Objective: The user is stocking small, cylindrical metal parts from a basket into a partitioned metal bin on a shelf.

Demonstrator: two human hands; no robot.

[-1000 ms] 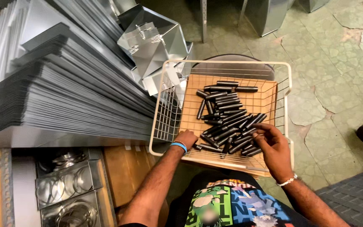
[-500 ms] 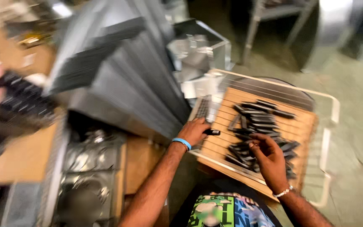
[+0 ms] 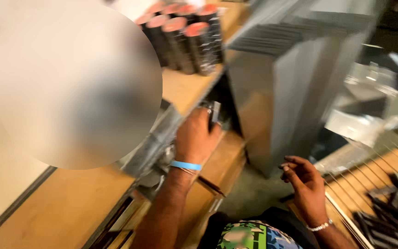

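Several dark cylinders with red caps [image 3: 185,34] stand upright on a wooden shelf [image 3: 185,87] at upper left. Below its edge, the left hand [image 3: 196,136], wearing a blue wristband [image 3: 186,165], grips a small dark metal piece [image 3: 214,113]. Further right, the right hand [image 3: 305,184] hovers loosely curled, holding nothing, just beside a wire basket [image 3: 346,184] of black metal pieces [image 3: 390,212].

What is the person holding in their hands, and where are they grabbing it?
The left hand grips a small dark piece by its lower part; the top sticks out above the fingers. The right hand holds nothing, fingers loosely curled.
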